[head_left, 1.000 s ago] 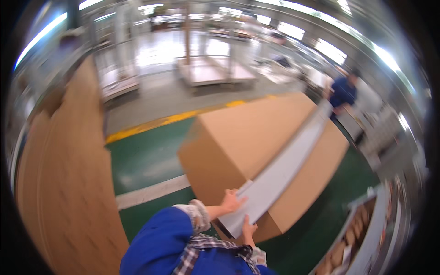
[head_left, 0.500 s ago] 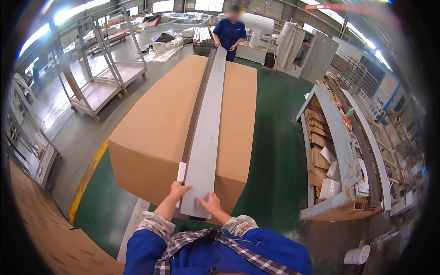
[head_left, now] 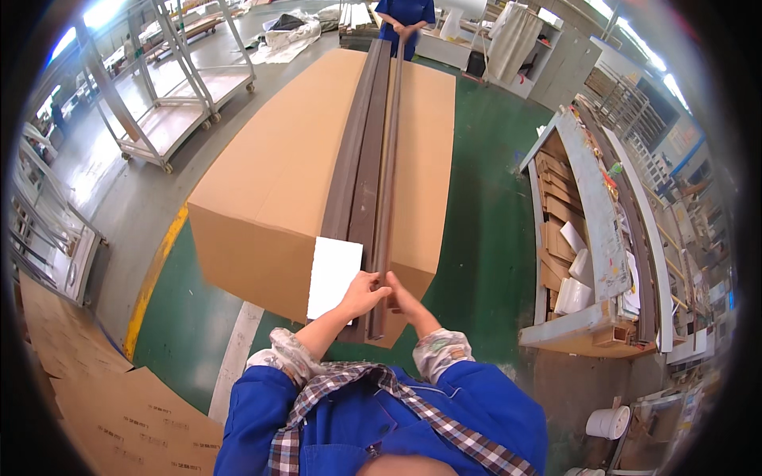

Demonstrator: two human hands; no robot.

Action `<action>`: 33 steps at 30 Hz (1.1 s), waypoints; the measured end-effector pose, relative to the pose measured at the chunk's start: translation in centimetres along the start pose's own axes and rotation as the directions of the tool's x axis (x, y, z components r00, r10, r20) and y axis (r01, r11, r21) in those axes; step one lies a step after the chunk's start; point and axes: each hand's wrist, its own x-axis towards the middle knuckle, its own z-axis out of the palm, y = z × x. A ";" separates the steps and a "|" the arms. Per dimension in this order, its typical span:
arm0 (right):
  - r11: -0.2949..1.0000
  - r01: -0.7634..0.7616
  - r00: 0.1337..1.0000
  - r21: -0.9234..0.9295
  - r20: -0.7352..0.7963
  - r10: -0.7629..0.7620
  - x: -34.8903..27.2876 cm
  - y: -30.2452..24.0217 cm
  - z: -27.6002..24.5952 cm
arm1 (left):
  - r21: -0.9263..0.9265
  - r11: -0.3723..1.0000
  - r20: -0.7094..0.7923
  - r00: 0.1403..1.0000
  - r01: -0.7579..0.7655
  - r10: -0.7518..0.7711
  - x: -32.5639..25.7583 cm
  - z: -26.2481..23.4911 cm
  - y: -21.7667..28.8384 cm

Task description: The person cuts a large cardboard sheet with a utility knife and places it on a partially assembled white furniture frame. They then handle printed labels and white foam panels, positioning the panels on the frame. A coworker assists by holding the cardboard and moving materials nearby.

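Observation:
A long brown board (head_left: 386,174) stands narrow edge up, running away from me along a big cardboard box (head_left: 270,159). My left hand (head_left: 367,293) is closed on its near end from the left, fingers over the upper edge. On the right side, my right hand (head_left: 404,301) grips the same end; its fingertips are partly hidden. Flat brown boards (head_left: 355,159) lie side by side just left of the upright one. Under my left wrist, a white sheet (head_left: 333,274) covers their near end and overhangs the box's front edge.
A co-worker (head_left: 405,24) in blue stands at the boards' far end, hands together there. Wheeled metal racks (head_left: 171,135) stand at left. To the right is a grey-framed bench (head_left: 591,230) with cardboard pieces inside. A white bucket (head_left: 609,422) and cardboard sheets (head_left: 135,428) are low down.
The board with the wide grey face up has been turned onto its edge, uncovering brown boards and more of the white sheet. My hands have moved forward and closer together; the view has tilted down.

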 end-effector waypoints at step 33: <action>0.966 0.112 0.989 0.234 -0.121 -0.086 4.7 13.3 -3.5 | -0.290 0.827 -0.182 0.821 0.481 -0.541 -0.7 -5.7 -18.2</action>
